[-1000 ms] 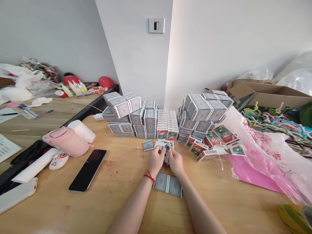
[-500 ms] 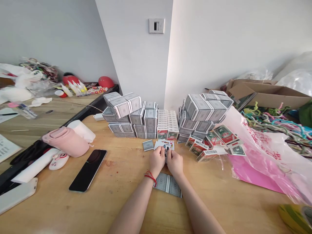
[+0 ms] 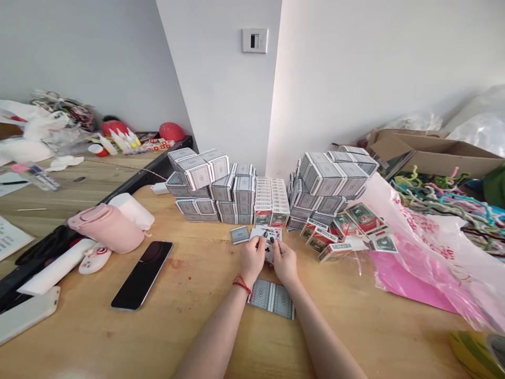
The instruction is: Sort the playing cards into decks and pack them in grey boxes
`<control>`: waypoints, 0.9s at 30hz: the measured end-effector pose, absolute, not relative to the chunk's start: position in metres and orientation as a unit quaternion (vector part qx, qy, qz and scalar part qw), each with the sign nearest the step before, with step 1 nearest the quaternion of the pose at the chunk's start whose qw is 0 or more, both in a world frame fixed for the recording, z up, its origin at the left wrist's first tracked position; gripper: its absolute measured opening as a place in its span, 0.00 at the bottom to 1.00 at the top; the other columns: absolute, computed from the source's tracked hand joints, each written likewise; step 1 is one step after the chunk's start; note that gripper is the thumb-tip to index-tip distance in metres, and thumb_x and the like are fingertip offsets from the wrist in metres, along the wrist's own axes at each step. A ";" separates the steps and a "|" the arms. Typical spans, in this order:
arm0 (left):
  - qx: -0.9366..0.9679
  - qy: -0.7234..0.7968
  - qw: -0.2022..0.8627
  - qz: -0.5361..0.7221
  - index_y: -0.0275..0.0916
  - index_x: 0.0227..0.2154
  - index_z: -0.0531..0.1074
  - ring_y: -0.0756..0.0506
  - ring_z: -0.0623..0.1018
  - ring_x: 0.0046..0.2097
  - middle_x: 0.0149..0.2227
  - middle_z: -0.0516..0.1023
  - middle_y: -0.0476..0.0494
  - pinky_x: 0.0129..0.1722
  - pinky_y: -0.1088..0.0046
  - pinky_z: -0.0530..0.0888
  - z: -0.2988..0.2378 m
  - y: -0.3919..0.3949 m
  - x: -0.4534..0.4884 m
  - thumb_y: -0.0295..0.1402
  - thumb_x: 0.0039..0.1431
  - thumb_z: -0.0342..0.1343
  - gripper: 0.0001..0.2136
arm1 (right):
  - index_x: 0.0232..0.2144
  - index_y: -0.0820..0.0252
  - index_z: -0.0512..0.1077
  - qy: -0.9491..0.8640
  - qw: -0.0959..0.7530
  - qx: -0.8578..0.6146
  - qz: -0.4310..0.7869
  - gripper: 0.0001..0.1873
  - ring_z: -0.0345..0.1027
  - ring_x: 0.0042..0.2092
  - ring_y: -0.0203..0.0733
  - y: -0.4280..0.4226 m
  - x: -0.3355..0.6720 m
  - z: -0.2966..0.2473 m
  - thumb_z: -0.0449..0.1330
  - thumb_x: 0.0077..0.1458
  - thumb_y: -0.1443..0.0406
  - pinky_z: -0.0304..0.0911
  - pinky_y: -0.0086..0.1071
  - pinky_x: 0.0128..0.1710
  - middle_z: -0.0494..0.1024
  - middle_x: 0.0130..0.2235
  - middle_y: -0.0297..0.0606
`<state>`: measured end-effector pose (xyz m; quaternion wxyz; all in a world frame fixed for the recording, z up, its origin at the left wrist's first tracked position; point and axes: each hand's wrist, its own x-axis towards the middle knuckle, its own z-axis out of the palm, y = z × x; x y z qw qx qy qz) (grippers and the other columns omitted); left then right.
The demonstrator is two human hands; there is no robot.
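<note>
My left hand (image 3: 252,259) and right hand (image 3: 284,261) pinch the playing cards (image 3: 269,255) at opposite edges, a good hold, I think, for something light, bendable and slippery.

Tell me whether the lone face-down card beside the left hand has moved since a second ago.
No. The face-down card keeps the same spot just in front of the stacked cards behind it.

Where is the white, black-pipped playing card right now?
In the head view, the playing card is just right of centre, held between the left hand and right hand, beyond the grey-patterned rectangular cards on the wooden table.
</note>
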<state>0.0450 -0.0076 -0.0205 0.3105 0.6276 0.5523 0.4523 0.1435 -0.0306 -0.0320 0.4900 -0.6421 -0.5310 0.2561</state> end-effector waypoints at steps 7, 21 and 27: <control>0.566 0.456 0.480 0.491 0.36 0.25 0.67 0.51 0.69 0.23 0.21 0.69 0.48 0.23 0.77 0.65 -0.010 -0.010 0.043 0.40 0.57 0.42 0.15 | 0.21 0.60 0.63 -0.426 0.568 -0.614 0.345 0.23 0.59 0.15 0.35 -0.028 0.151 -0.028 0.46 0.51 0.47 0.54 0.27 0.15 0.66 0.13 0.31; 0.532 0.484 0.429 0.545 0.35 0.36 0.66 0.49 0.73 0.35 0.34 0.73 0.42 0.33 0.75 0.70 -0.018 0.002 0.040 0.38 0.56 0.46 0.12 | 0.20 0.61 0.69 -0.527 0.527 -0.550 0.377 0.19 0.67 0.26 0.41 -0.030 0.149 -0.025 0.52 0.50 0.52 0.61 0.31 0.27 0.74 0.22 0.37; 0.620 0.463 0.379 0.507 0.37 0.32 0.70 0.48 0.73 0.36 0.34 0.74 0.43 0.35 0.74 0.69 -0.013 -0.004 0.039 0.35 0.56 0.47 0.09 | 0.40 0.60 0.67 -0.501 0.577 -0.538 0.356 0.18 0.67 0.37 0.40 -0.031 0.146 -0.017 0.54 0.49 0.56 0.62 0.30 0.36 0.74 0.38 0.40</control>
